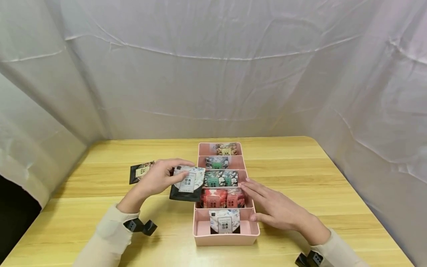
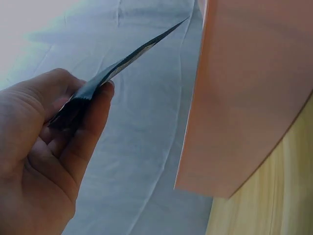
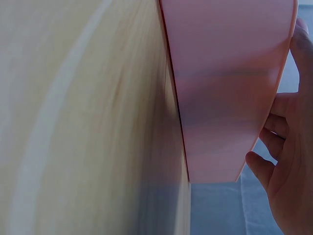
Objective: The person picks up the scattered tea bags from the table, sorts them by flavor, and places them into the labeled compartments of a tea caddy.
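My left hand pinches a white-and-black tea sachet between thumb and fingers, held up at the left side of a pink divided box. Seen edge-on in the left wrist view, the sachet slants up toward the box wall. With fingers extended, my right hand rests along the box's right rim; the right wrist view has its fingertips at that edge. A matching white tea sachet stands in the front compartment. Red sachets fill the one behind it.
Green sachets, a grey-green sachet and a yellow-labelled sachet sit in the rear compartments. Another yellow-labelled black sachet lies on the wooden table, left of the box. Pale curtains enclose the table's back and sides.
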Available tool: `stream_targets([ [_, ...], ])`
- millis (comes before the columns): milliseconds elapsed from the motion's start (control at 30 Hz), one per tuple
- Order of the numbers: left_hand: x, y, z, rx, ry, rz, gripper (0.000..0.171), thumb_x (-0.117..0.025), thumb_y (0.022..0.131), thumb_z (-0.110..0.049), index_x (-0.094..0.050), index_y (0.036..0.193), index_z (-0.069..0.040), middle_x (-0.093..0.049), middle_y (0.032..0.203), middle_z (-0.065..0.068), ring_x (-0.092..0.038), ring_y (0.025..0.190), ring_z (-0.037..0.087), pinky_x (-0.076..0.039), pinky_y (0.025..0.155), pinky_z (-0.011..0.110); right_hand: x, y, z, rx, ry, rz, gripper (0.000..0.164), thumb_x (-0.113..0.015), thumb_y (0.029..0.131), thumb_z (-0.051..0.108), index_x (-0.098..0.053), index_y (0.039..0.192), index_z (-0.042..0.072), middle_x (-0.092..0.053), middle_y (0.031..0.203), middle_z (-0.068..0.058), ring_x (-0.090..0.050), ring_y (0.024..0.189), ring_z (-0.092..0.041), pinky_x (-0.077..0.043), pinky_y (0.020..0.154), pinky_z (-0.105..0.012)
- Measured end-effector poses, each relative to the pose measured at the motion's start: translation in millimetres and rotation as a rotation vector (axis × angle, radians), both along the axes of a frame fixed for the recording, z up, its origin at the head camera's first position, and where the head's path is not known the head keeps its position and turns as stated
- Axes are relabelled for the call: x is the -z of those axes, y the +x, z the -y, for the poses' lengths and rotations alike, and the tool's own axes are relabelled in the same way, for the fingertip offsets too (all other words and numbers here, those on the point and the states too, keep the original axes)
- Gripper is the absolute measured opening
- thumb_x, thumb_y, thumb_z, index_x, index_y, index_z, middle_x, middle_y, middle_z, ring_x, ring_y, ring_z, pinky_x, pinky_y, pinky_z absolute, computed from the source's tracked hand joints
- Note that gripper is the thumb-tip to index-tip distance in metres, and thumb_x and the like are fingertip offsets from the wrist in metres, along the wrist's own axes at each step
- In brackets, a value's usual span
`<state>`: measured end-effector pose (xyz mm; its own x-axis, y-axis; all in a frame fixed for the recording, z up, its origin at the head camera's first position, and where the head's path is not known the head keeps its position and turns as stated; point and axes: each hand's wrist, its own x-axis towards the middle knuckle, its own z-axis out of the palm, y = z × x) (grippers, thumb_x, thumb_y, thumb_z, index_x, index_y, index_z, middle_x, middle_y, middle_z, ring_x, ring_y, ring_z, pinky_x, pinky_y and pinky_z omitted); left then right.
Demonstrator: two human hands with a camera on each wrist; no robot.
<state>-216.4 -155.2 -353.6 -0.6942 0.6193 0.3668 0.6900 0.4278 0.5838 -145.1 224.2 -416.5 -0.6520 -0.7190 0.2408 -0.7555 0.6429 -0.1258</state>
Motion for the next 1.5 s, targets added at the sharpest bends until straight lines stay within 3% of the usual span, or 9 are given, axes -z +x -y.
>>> stream_targets([
  [33,-0.4,1.4,-2,0.011,0.015,-0.008,0.029,-0.064,0.096,-0.017,-0.068,0.124,-0.013,-0.068,0.121,0.003,-0.059,0.074,0.002,-0.054,0.086,0.038,0.0,0.0,0,-0.001,0.000,0.000,0.081,-0.058,0.094,0.052,-0.026,0.156,0.012,-0.025,0.159,-0.013,-0.028,0.143,-0.029,-0.041,0.106,-0.050],
  [267,0.7,9.1,-20,0.080,0.096,-0.023,0.029,-0.064,0.096,-0.013,-0.068,0.124,-0.009,-0.069,0.120,0.004,-0.054,0.062,0.000,-0.055,0.077,0.032,-1.6,-0.2,0,-0.012,-0.009,-0.010,0.080,-0.054,0.095,0.054,-0.027,0.155,0.010,-0.027,0.158,-0.015,-0.029,0.143,-0.031,-0.040,0.105,-0.051],
  [600,12.5,15.4,-54,0.150,0.134,-0.075,0.027,-0.065,0.094,-0.009,-0.070,0.121,-0.009,-0.071,0.113,0.002,-0.049,0.060,-0.001,-0.052,0.064,0.023,-1.0,0.4,0,-0.001,-0.013,0.003,0.079,-0.054,0.095,0.054,-0.028,0.155,0.011,-0.029,0.158,-0.014,-0.030,0.142,-0.030,-0.041,0.105,-0.050],
  [733,14.9,21.1,-67,0.171,0.136,-0.121,0.027,-0.066,0.093,-0.009,-0.069,0.120,-0.009,-0.070,0.116,0.003,-0.058,0.070,0.003,-0.054,0.070,0.022,-1.0,0.9,0,0.003,-0.013,0.006,0.078,-0.055,0.095,0.053,-0.029,0.155,0.011,-0.029,0.158,-0.014,-0.030,0.142,-0.030,-0.041,0.105,-0.050],
  [900,13.6,30.5,-75,0.174,0.155,-0.175,0.029,-0.067,0.091,-0.009,-0.069,0.120,-0.008,-0.069,0.118,0.006,-0.066,0.105,0.017,-0.053,0.092,0.028,-1.2,1.6,1,0.007,-0.010,0.009,0.078,-0.056,0.094,0.052,-0.029,0.155,0.012,-0.028,0.158,-0.013,-0.030,0.143,-0.029,-0.041,0.105,-0.050],
  [1067,12.1,38.3,-79,0.184,0.187,-0.197,0.027,-0.069,0.089,-0.006,-0.069,0.116,-0.008,-0.070,0.116,0.006,-0.066,0.103,0.016,-0.053,0.090,0.025,-1.9,1.0,0,0.007,-0.006,-0.002,0.079,-0.055,0.095,0.053,-0.027,0.156,0.012,-0.028,0.158,-0.014,-0.029,0.143,-0.031,-0.040,0.105,-0.052],
  [1200,16.6,41.5,-82,0.197,0.148,-0.223,0.026,-0.070,0.088,-0.006,-0.070,0.114,-0.009,-0.070,0.112,0.004,-0.065,0.095,0.012,-0.053,0.080,0.019,-1.4,-0.2,0,-0.005,-0.013,-0.016,0.078,-0.054,0.095,0.053,-0.029,0.155,0.010,-0.029,0.157,-0.014,-0.031,0.142,-0.031,-0.042,0.104,-0.051],
  [1333,22.1,40.6,-83,0.186,0.084,-0.320,0.026,-0.072,0.087,-0.006,-0.070,0.112,-0.009,-0.071,0.109,0.003,-0.065,0.087,0.010,-0.051,0.074,0.012,0.4,-0.1,0,-0.012,-0.019,-0.022,0.077,-0.055,0.095,0.053,-0.031,0.154,0.010,-0.030,0.157,-0.014,-0.032,0.141,-0.031,-0.043,0.103,-0.050],
  [1500,22.3,37.8,-78,0.164,-0.061,-0.409,0.025,-0.072,0.088,-0.015,-0.069,0.112,-0.009,-0.070,0.109,0.002,-0.067,0.091,0.012,-0.053,0.080,0.015,1.7,1.0,0,-0.002,-0.010,-0.029,0.077,-0.055,0.095,0.053,-0.029,0.155,0.012,-0.029,0.157,-0.014,-0.032,0.142,-0.031,-0.043,0.104,-0.050],
])
